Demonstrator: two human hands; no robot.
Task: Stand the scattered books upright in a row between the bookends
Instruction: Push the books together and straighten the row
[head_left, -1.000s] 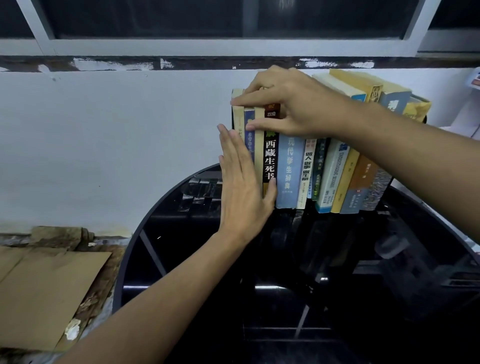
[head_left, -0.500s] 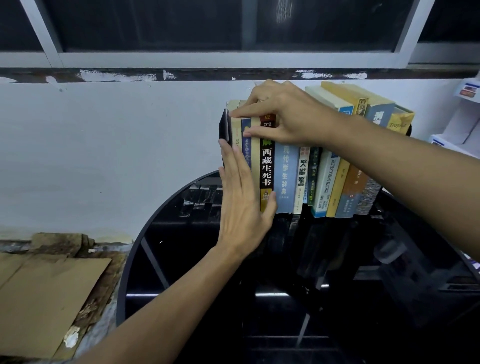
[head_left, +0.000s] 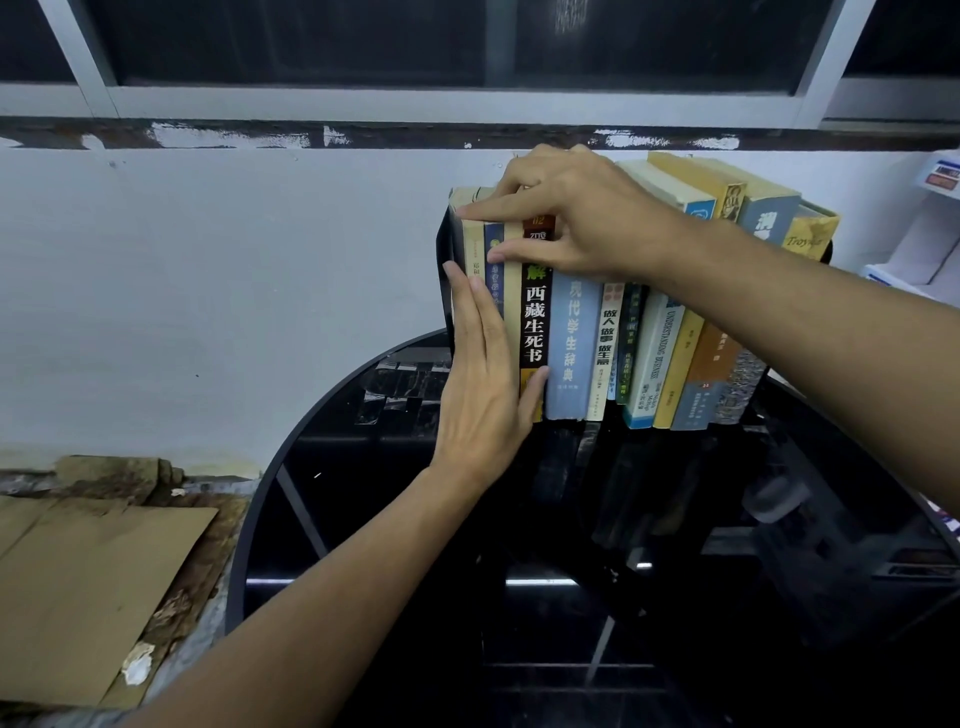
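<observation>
Several books (head_left: 574, 343) stand upright in a row at the back of a round black glass table (head_left: 363, 519), against the white wall. A black bookend (head_left: 445, 280) closes the left end of the row; a dark piece (head_left: 827, 250) shows behind the right end. My left hand (head_left: 485, 395) lies flat with straight fingers against the spines of the leftmost books. My right hand (head_left: 566, 223) rests over the tops of the left books, its index finger stretched to the row's left edge and its thumb on the spines. The books at the right lean slightly.
A sheet of cardboard (head_left: 88, 587) lies on a worn ledge left of the table. White boxes (head_left: 930, 244) stand at the far right by the wall. A window frame runs above the wall.
The hands keep the same hold on the books. The view has shifted a little, and the black bookend at the left now shows more plainly.
</observation>
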